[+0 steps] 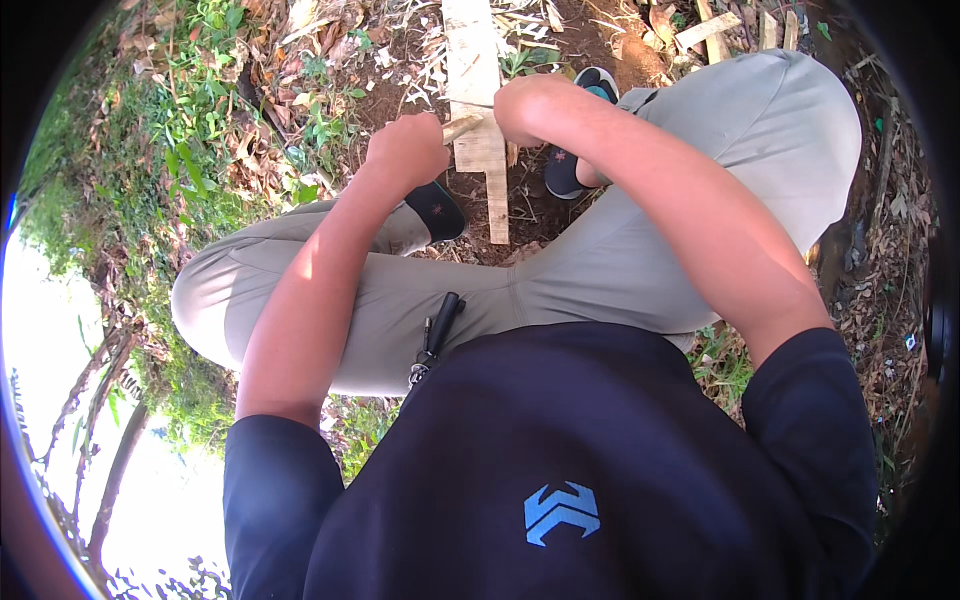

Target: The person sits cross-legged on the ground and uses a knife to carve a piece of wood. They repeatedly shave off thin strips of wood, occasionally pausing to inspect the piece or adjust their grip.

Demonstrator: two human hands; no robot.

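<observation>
My left hand (408, 150) is closed round a short pale wooden stick (462, 127), whose end juts out to the right over a wooden plank (472, 60). My right hand (530, 105) is a fist just right of the plank, level with the stick's far side. What it grips is hidden by the fingers; a thin dark line crosses the plank beside it. The plank runs away from me between my feet, and a narrower wooden strip (497, 210) extends from its near end.
My dark shoes (438, 210) flank the plank, knees spread wide. Pale wood shavings (425, 65) litter the soil around its far part. More wood pieces (710, 30) lie at the far right. Green plants (190, 110) and dry leaves cover the left side. Keys (425, 355) hang at my waist.
</observation>
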